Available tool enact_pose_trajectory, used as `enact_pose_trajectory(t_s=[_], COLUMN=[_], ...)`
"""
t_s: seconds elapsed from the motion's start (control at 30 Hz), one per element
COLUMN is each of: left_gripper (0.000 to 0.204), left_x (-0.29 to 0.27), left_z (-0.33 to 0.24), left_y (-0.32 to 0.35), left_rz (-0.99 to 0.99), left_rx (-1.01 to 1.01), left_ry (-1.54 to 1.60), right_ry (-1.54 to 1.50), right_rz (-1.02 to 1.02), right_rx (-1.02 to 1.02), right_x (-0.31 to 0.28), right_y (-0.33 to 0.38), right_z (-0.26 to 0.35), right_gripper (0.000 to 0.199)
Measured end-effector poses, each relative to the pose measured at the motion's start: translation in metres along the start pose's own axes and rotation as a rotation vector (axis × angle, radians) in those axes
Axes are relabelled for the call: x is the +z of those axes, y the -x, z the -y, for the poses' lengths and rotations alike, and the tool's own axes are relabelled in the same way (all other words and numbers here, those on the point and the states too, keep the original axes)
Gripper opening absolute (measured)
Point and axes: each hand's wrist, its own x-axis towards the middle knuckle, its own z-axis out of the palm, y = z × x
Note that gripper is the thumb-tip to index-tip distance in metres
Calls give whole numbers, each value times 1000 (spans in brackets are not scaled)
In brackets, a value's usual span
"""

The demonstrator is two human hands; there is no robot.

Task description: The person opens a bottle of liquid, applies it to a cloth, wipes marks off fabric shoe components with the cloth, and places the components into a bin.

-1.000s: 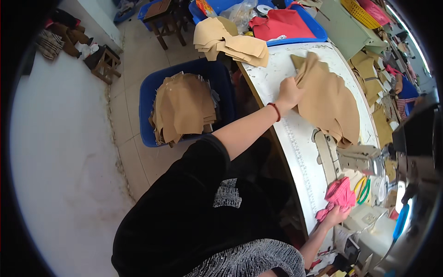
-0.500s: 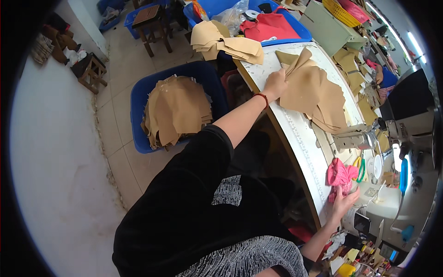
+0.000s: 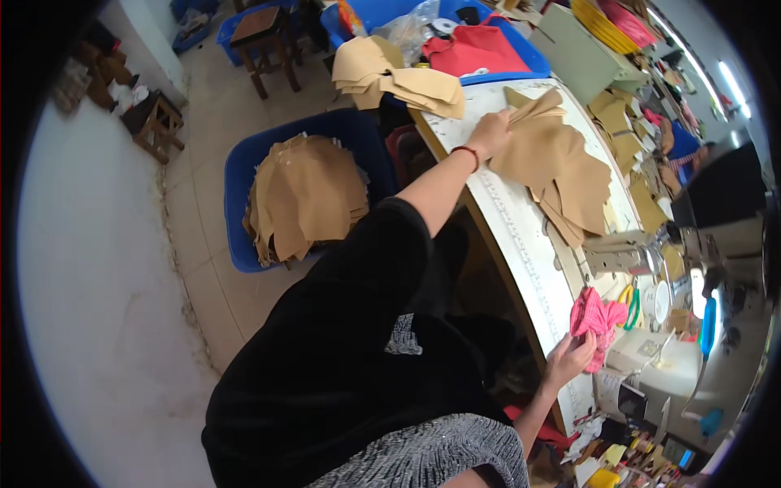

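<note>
My left hand (image 3: 490, 132) reaches out to a spread stack of tan cut fabric pieces (image 3: 561, 175) on the white worktable (image 3: 521, 244) and grips the stack's near edge. A red band is on that wrist. My right hand (image 3: 571, 358) is at the table's front edge, holding a crumpled pink cloth (image 3: 596, 315) from below. A sewing machine (image 3: 626, 252) stands on the table between the tan stack and the pink cloth.
A blue bin (image 3: 244, 187) full of tan pieces sits on the floor to the left of the table. More tan pieces (image 3: 390, 77) hang over another blue bin holding red fabric (image 3: 476, 50). Wooden stools (image 3: 264, 37) stand farther off. Small tools and clutter lie near the right hand.
My left hand stays on the tan stack, which has slid and spread a little along the table. My right hand keeps hold of the pink cloth at the table edge.
</note>
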Motion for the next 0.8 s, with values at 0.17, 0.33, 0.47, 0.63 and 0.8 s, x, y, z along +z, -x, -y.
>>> enact_pose_trajectory(t_s=[0.17,0.33,0.47,0.63,0.8], left_gripper=[37,47,39,7,19], left_x=[14,-4,-39,-117,-142], left_z=[20,6,-36,-10,110], left_y=[-20,7,117,272,417], left_rz=[-163,-370,-296,58,280], left_rx=[-137,-117,242,-159,-1021], left_ry=[40,221,198,51,274], right_ry=[-11,-5,69,93,127], right_rz=[5,20,13,34,58], right_rx=[-18,-24,-76,-113,-136], right_x=[2,5,6,4,6], right_y=[1,-1,0,-4,-3], right_z=[0,-4,-15,-9,-13], right_gripper=[39,38,37,32,31])
